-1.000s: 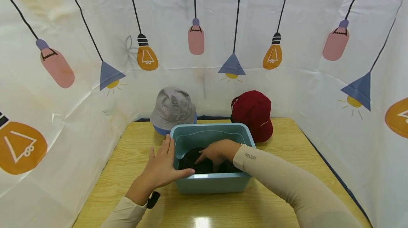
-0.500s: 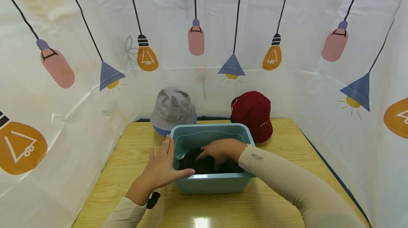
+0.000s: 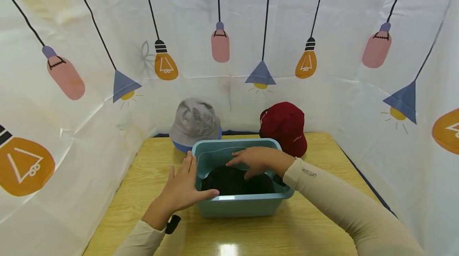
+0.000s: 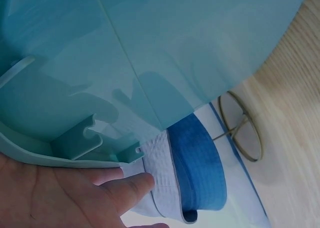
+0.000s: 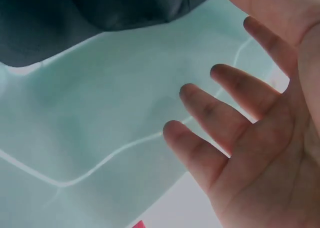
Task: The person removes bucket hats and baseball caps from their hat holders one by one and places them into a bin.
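A light blue plastic basin (image 3: 236, 206) stands on the table. Inside it lie dark, rounded cloth shapes that look like a black cap (image 3: 224, 180); its dark fabric edge (image 5: 140, 13) shows at the top of the right wrist view. My left hand (image 3: 183, 186) rests against the basin's left rim, fingers straight and thumb along the near corner. My right hand (image 3: 259, 160) hovers over the basin with fingers spread and nothing in them. In the right wrist view its palm faces the basin's pale inner wall, the fingertips apart from the dark cloth.
Behind the basin sit a grey bucket hat (image 3: 195, 122) with a blue underside, on the left, and a dark red baseball cap (image 3: 285, 128), on the right. A white curtain (image 3: 236, 100) printed with lamps encloses the wooden table (image 3: 143, 184).
My right hand has lifted out of the basin, up and to the right, off the black cap, baring more of it. My left hand has stayed at the rim.
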`<move>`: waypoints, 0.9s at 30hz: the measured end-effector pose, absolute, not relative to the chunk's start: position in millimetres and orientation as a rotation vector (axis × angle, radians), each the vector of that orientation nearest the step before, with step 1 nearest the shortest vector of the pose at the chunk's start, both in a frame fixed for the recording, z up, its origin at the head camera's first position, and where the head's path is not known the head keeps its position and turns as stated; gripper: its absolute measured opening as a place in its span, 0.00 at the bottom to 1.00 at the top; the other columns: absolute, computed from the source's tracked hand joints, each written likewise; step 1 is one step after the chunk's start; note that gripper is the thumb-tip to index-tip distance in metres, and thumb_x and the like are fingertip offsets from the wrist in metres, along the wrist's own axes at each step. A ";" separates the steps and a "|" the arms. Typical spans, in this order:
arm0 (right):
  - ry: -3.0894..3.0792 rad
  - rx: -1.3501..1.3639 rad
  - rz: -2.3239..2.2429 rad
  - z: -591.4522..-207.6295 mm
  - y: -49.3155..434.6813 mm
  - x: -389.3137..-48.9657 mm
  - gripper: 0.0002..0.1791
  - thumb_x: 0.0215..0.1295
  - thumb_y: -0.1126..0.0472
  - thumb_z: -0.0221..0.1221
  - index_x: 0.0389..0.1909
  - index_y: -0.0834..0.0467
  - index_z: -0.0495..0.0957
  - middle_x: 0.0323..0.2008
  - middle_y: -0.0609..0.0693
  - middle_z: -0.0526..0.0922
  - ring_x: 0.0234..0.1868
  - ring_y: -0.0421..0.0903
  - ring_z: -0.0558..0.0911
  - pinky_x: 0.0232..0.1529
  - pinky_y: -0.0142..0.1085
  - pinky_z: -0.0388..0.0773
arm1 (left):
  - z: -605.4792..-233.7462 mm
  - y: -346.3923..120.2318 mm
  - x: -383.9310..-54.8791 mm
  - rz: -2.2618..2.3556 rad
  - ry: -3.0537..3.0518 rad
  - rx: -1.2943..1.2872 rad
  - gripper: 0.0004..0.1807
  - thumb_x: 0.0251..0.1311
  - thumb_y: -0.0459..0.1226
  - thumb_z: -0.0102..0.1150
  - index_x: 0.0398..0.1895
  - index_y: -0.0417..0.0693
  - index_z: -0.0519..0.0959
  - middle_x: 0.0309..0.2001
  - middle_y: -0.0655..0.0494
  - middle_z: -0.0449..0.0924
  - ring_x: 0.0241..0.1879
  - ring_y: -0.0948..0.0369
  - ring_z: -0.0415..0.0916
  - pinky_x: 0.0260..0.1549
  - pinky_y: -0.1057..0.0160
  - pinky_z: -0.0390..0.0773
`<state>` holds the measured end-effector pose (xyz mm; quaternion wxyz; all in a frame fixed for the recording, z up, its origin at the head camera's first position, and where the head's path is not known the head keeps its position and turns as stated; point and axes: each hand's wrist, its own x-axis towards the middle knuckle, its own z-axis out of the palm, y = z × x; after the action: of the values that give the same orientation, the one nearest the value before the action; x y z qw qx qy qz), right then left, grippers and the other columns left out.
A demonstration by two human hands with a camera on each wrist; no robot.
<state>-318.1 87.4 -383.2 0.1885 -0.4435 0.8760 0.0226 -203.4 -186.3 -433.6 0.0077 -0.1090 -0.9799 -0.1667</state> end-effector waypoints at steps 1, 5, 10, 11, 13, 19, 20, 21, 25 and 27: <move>2.474 -1.247 0.052 -381.7 89.1 -318.8 0.39 0.67 0.51 0.70 0.77 0.32 0.66 0.81 0.49 0.60 0.77 0.52 0.69 0.73 0.54 0.70 | -433.9 -186.5 -203.5 -0.523 -3.067 -0.338 0.77 0.46 0.84 0.50 0.83 0.36 0.43 0.84 0.40 0.33 0.83 0.43 0.42 0.70 0.21 0.39; 2.531 -1.270 0.007 -375.6 94.9 -320.6 0.38 0.68 0.50 0.69 0.76 0.30 0.66 0.80 0.49 0.62 0.75 0.52 0.72 0.70 0.54 0.73 | -435.3 -187.3 -202.9 -0.523 -3.069 -0.331 0.76 0.47 0.83 0.51 0.83 0.36 0.44 0.84 0.40 0.32 0.83 0.43 0.40 0.70 0.21 0.38; 2.617 -1.282 -0.055 -367.2 101.9 -319.9 0.40 0.70 0.48 0.67 0.78 0.27 0.60 0.81 0.46 0.60 0.70 0.50 0.77 0.60 0.49 0.82 | -435.3 -186.9 -203.9 -0.530 -3.058 -0.337 0.76 0.48 0.83 0.52 0.83 0.36 0.44 0.84 0.40 0.33 0.83 0.43 0.41 0.71 0.21 0.39; 2.628 -1.277 -0.071 -365.7 103.1 -319.6 0.41 0.70 0.48 0.66 0.79 0.27 0.59 0.81 0.46 0.59 0.69 0.50 0.78 0.59 0.49 0.82 | -435.2 -186.6 -204.2 -0.533 -3.057 -0.338 0.76 0.48 0.82 0.53 0.83 0.36 0.44 0.84 0.40 0.33 0.83 0.43 0.41 0.71 0.22 0.39; 2.643 -1.272 -0.092 -363.8 104.9 -320.2 0.41 0.71 0.47 0.66 0.79 0.24 0.56 0.81 0.44 0.58 0.70 0.49 0.77 0.60 0.49 0.82 | -435.0 -186.4 -204.5 -0.535 -3.055 -0.340 0.76 0.48 0.82 0.53 0.83 0.36 0.44 0.84 0.40 0.33 0.83 0.43 0.41 0.71 0.22 0.39; 2.648 -1.295 -0.165 -358.7 108.2 -322.7 0.41 0.71 0.46 0.66 0.79 0.26 0.57 0.81 0.43 0.59 0.74 0.50 0.73 0.68 0.54 0.75 | -434.8 -186.1 -204.5 -0.533 -3.055 -0.338 0.77 0.46 0.84 0.51 0.83 0.36 0.43 0.84 0.40 0.34 0.83 0.43 0.42 0.71 0.22 0.39; 2.651 -1.300 -0.178 -357.7 108.9 -322.9 0.41 0.70 0.46 0.66 0.79 0.28 0.58 0.81 0.43 0.59 0.73 0.51 0.73 0.67 0.55 0.75 | -434.9 -186.1 -204.5 -0.533 -3.056 -0.336 0.77 0.45 0.85 0.50 0.83 0.36 0.43 0.84 0.40 0.34 0.83 0.43 0.42 0.71 0.22 0.39; 2.658 -1.304 -0.181 -357.0 109.7 -323.2 0.41 0.70 0.46 0.66 0.79 0.29 0.59 0.81 0.43 0.58 0.73 0.51 0.74 0.67 0.55 0.76 | -434.9 -186.1 -204.5 -0.535 -3.056 -0.336 0.78 0.45 0.85 0.49 0.83 0.36 0.43 0.84 0.40 0.34 0.83 0.43 0.42 0.71 0.22 0.39; 2.691 -1.308 -0.209 -353.9 113.2 -324.6 0.40 0.69 0.46 0.67 0.79 0.32 0.61 0.81 0.45 0.58 0.74 0.53 0.73 0.67 0.56 0.75 | -435.3 -186.4 -204.8 -0.532 -3.056 -0.332 0.78 0.45 0.86 0.48 0.84 0.37 0.43 0.84 0.40 0.34 0.83 0.43 0.42 0.71 0.22 0.39; 2.704 -1.299 -0.225 -352.7 115.0 -325.9 0.40 0.69 0.46 0.67 0.79 0.32 0.61 0.82 0.46 0.58 0.75 0.54 0.72 0.68 0.57 0.74 | -435.5 -186.4 -205.0 -0.533 -3.058 -0.331 0.78 0.45 0.86 0.48 0.84 0.37 0.43 0.84 0.40 0.34 0.83 0.43 0.43 0.71 0.22 0.39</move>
<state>-325.9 115.0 -352.7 0.0666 -0.4310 0.8968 -0.0745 -205.0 -186.4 -435.5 0.0099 -0.1061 -0.9795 -0.1707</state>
